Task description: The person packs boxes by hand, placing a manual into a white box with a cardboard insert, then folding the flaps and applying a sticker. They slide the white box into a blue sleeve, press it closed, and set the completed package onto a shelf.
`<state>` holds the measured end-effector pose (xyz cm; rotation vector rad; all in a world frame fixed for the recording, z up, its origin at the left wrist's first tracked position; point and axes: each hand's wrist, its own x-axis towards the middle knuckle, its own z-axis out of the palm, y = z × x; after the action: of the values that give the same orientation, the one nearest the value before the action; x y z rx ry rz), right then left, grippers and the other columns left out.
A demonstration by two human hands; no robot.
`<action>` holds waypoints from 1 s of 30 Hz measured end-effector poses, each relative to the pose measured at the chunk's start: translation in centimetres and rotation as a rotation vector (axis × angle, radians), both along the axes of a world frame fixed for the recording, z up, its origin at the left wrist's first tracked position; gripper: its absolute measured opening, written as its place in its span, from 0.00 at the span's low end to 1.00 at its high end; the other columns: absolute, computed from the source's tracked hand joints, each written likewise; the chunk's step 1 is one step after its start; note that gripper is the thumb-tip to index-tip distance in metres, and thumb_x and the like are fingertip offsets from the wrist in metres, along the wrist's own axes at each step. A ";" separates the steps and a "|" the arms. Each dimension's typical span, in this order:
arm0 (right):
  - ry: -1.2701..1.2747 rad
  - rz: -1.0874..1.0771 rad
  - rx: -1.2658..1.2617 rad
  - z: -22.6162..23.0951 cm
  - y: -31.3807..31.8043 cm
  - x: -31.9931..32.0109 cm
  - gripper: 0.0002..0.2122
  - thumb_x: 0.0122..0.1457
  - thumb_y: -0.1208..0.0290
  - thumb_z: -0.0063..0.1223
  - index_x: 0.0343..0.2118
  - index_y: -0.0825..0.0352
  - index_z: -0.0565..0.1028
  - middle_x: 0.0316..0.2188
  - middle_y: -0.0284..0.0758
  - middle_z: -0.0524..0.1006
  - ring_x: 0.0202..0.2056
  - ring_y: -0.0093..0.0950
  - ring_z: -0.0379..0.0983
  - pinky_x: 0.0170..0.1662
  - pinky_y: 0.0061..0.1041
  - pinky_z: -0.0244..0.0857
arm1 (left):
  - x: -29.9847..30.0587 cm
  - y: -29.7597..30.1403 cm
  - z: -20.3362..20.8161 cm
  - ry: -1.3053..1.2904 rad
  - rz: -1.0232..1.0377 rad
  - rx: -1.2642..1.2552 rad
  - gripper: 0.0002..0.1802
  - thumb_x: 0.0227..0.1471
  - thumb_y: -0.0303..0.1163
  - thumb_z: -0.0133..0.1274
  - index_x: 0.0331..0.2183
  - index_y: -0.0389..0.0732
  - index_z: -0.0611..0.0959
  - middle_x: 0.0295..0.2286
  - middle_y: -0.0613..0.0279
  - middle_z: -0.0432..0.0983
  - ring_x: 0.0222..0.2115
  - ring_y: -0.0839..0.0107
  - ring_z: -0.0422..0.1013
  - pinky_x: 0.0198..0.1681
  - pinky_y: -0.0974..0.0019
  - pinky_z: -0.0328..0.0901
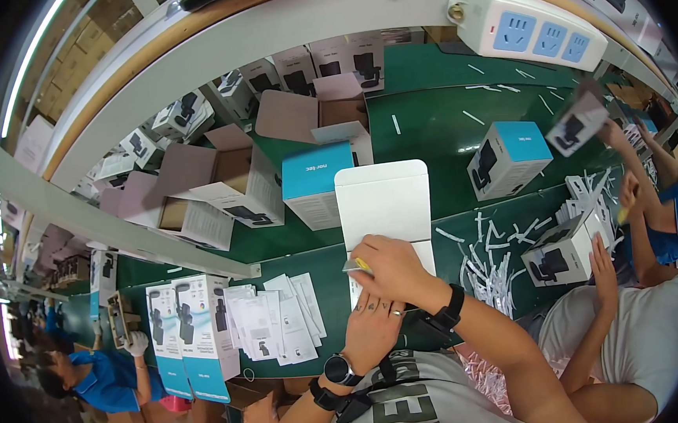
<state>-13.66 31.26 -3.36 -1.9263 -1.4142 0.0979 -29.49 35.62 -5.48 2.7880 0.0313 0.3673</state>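
A white cardboard box (384, 208) with its lid flap standing up is right in front of me at the table's front edge. My right hand (394, 267) lies over its lower part, fingers closed around a small yellow-and-grey tool (361, 266) whose kind I cannot make out. Just below, my left hand (373, 328) has its fingers bent over the box, the tips hidden under the right hand. A blue-topped printed box (317, 183) stands behind the white box to the left. White printed leaflets (280, 318) lie in loose stacks to the left.
Two upright printed boxes (180, 317) stand at left, and open cartons (234, 179) behind. Another blue-topped box (508, 160) is at right. White paper strips (489, 276) lie nearby. At right, a co-worker's hand (604, 268) touches a printed box (558, 255). A power strip (531, 29) hangs above.
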 end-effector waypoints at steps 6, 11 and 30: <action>0.299 -0.302 0.412 2.2 -7.7 2.1 0.11 0.54 0.75 0.66 0.40 0.66 0.79 0.34 0.39 0.78 0.34 0.36 0.79 0.41 0.30 0.73 | -0.4 0.3 1.8 0.007 -0.011 0.152 0.30 0.57 0.32 0.56 0.61 0.38 0.76 0.62 0.43 0.69 0.64 0.44 0.64 0.69 0.50 0.57; 0.060 -0.419 -0.164 3.4 -16.8 5.9 0.16 0.62 0.73 0.62 0.53 0.68 0.79 0.41 0.37 0.83 0.33 0.28 0.78 0.38 0.25 0.72 | -1.1 1.6 1.7 0.002 -0.154 0.054 0.34 0.55 0.32 0.61 0.63 0.39 0.75 0.65 0.44 0.65 0.66 0.45 0.62 0.70 0.49 0.56; 0.210 0.281 -0.009 8.0 -7.0 0.5 0.11 0.63 0.68 0.62 0.46 0.65 0.79 0.41 0.37 0.82 0.43 0.40 0.78 0.46 0.36 0.71 | -3.1 3.9 3.8 0.012 0.138 -1.288 0.19 0.59 0.36 0.66 0.49 0.38 0.84 0.42 0.60 0.83 0.42 0.68 0.77 0.47 0.64 0.71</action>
<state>-13.15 24.25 4.60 -1.6597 -1.5313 0.4269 -32.59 39.50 -1.72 1.5124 0.3323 0.2249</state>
